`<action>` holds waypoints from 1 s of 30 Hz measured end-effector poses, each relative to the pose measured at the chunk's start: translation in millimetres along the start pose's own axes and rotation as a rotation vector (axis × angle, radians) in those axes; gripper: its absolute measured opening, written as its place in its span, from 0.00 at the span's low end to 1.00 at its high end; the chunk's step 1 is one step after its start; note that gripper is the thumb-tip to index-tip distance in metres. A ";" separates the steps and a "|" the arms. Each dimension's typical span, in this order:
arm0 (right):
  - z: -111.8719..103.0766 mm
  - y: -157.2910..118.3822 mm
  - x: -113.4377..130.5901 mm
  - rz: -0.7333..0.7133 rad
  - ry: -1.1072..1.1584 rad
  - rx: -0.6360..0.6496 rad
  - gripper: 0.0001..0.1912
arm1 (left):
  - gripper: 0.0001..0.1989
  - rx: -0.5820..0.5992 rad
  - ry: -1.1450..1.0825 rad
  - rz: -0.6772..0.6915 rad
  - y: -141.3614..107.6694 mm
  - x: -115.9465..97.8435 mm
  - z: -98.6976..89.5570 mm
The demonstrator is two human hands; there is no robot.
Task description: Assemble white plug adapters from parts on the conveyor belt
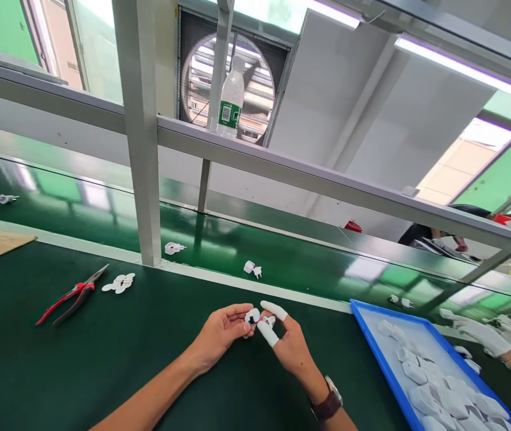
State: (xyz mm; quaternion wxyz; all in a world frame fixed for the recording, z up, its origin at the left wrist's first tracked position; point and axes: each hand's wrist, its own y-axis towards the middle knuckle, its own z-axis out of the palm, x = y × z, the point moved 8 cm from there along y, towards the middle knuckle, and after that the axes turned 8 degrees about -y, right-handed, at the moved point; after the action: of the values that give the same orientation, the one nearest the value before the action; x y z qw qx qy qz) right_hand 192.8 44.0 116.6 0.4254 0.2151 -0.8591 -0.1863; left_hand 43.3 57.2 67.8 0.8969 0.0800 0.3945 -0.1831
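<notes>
Left hand [223,330] pinching round white cap [253,313] between thumb and fingers, above near middle of tabletop [183,398]. Right hand [293,348], thumb and forefinger wearing white covers [267,333], holding small white piece [269,321] between them, fingertips slightly apart, just right of cap. Pliers [85,288] lying at left beside white discs [120,283]. Blue tray [381,365] holding white shells [450,400] at right.

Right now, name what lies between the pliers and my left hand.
White pieces lie there, nearer the pliers than your left hand, in the head view.
</notes>
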 end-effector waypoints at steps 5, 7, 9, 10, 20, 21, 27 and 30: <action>5.4 -5.9 2.8 -0.062 0.120 0.074 0.21 | 0.31 0.044 0.061 0.031 -1.8 -2.2 0.0; 8.0 -11.1 -2.0 -0.056 0.127 0.071 0.19 | 0.32 0.057 0.121 0.043 -2.4 0.5 -2.2; 7.5 -16.0 -10.8 -0.021 0.122 0.050 0.18 | 0.34 0.029 0.256 0.089 -2.7 0.4 -8.1; 4.5 -17.9 -15.6 -0.003 0.118 0.021 0.19 | 0.36 0.001 0.376 0.129 -2.9 -1.4 -11.8; -28.9 -19.8 -4.2 -0.237 -0.172 -0.201 0.22 | 0.21 0.052 1.257 0.387 1.4 11.1 -6.8; -28.2 -20.8 -0.2 -0.267 -0.191 -0.201 0.24 | 0.20 0.064 1.237 0.427 -0.2 8.9 -3.9; -22.6 -25.0 22.3 -0.350 -0.218 -0.187 0.25 | 0.21 -0.020 1.047 0.427 -9.8 -7.8 -4.7; -17.6 -25.1 33.6 -0.411 -0.241 -0.157 0.25 | 0.22 -0.042 0.961 0.371 -11.6 -8.5 -8.7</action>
State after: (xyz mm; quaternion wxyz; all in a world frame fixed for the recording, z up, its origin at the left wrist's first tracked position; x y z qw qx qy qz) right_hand 194.0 2.8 135.9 0.2886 0.3277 -0.8249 -0.3590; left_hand 27.6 51.3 68.2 0.6331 0.2056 0.7450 0.0444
